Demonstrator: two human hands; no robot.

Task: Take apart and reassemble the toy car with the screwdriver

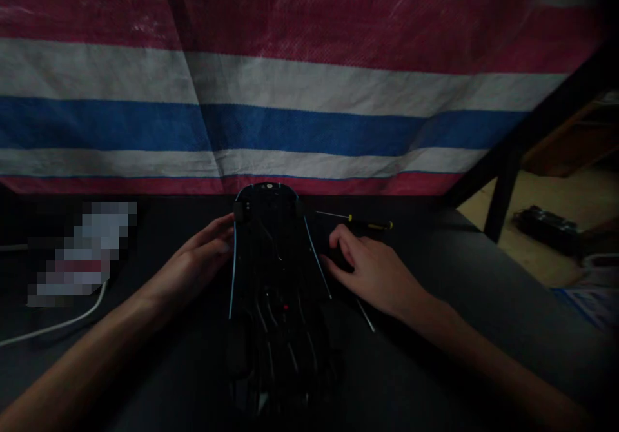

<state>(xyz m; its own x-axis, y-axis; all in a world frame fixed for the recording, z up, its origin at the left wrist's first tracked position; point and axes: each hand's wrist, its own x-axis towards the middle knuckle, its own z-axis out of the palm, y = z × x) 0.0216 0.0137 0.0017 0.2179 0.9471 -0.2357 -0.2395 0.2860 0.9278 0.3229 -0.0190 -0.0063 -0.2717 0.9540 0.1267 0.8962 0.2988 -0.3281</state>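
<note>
A black toy car chassis [271, 277] with thin blue edge lines lies lengthwise on the dark table [435, 277], its wires and inner parts showing. My left hand [196, 267] rests against the chassis's left side, fingers stretched toward the front wheel. My right hand [370, 267] lies on the table at the chassis's right side, fingers curled down with the tips touching its edge. A screwdriver [362, 222] with a black and yellow handle lies just beyond my right hand. A thin metal rod [366, 316] lies under my right hand's wrist side.
A red, white and blue striped tarp [290, 97] hangs behind the table. A white cable [62, 322] and a blurred-out item [84, 255] lie at the left. At the right, a black frame bar [512, 155] and a dark object [546, 229] on the floor.
</note>
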